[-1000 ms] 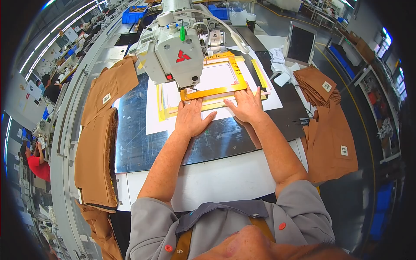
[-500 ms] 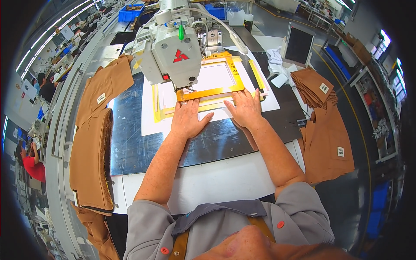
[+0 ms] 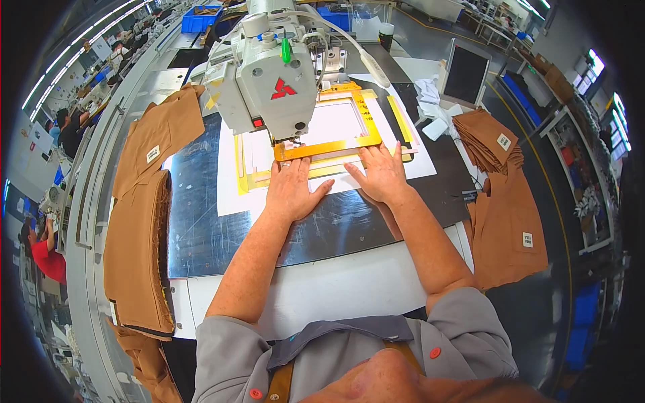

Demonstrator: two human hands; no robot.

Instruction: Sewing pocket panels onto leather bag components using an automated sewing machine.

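Under the head of a large white sewing machine (image 3: 269,87) lies an orange-yellow clamp frame (image 3: 336,144) around a white inner area. Beneath it a white sheet (image 3: 232,198) with yellow and pink strips rests on the dark metal table plate (image 3: 215,235). My left hand (image 3: 293,188) is flat, fingers spread, its fingertips at the frame's near edge below the machine head. My right hand (image 3: 381,172) lies flat with fingers apart near the frame's near right corner. Neither hand grips anything; both press on the sheet or its strips.
Brown fabric pieces (image 3: 134,248) are stacked at the left table edge, with another brown panel (image 3: 161,138) behind. At the right sit a folded brown stack (image 3: 487,138) and a hanging brown panel (image 3: 514,228). A dark screen (image 3: 465,74) stands at the back right. A co-worker in red (image 3: 47,258) is far left.
The view has shifted slightly. Both hands stay nearly where they were at the frame's near edge, and nothing has been picked up or let go.
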